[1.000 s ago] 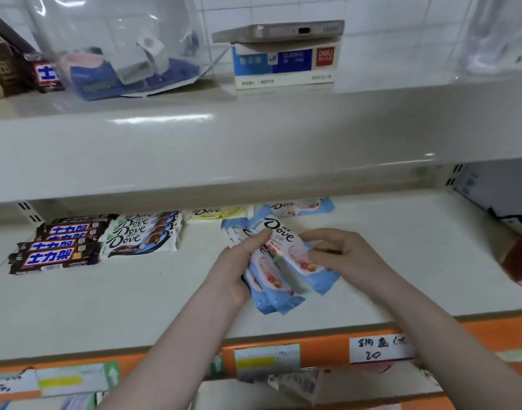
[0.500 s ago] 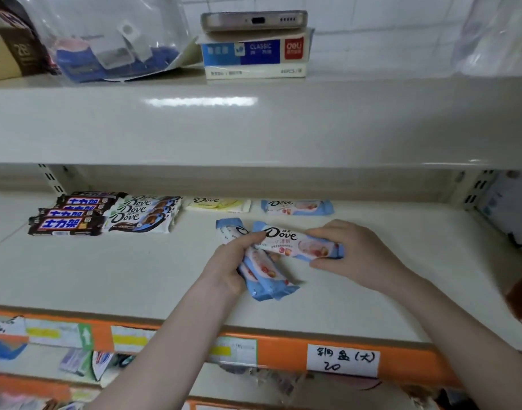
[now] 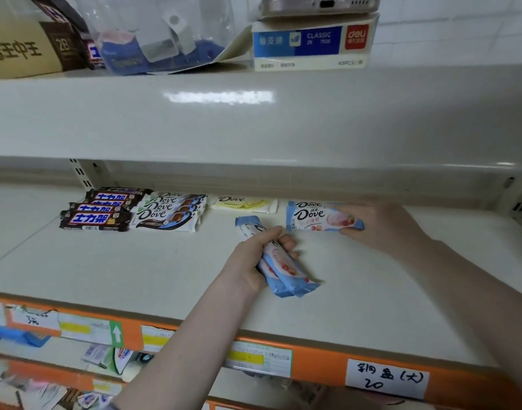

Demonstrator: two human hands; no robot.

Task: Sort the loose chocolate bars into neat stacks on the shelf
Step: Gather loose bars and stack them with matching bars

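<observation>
On the cream shelf (image 3: 112, 267) my left hand (image 3: 253, 255) grips a bundle of light-blue Dove bars (image 3: 286, 270), their ends fanning toward the front edge. My right hand (image 3: 380, 223) holds one light-blue Dove bar (image 3: 318, 218) by its right end, laid flat on top of another blue Dove bar at the back of the shelf. Left of it lies a single yellow Dove bar (image 3: 243, 204). Further left stand a stack of white-and-brown Dove bars (image 3: 168, 213) and a stack of dark Snickers bars (image 3: 97, 214).
The upper shelf (image 3: 253, 119) overhangs low above the bars. On it stand a blue-and-white box (image 3: 311, 44) with a phone on top, a clear plastic bag (image 3: 153, 37) and a brown carton (image 3: 20, 51). An orange price rail (image 3: 318, 368) with paper labels runs along the front edge.
My right hand has carried one blue Dove bar away from the bundle, back and to the right, onto the blue bar at the rear. My left hand kept the remaining bundle.
</observation>
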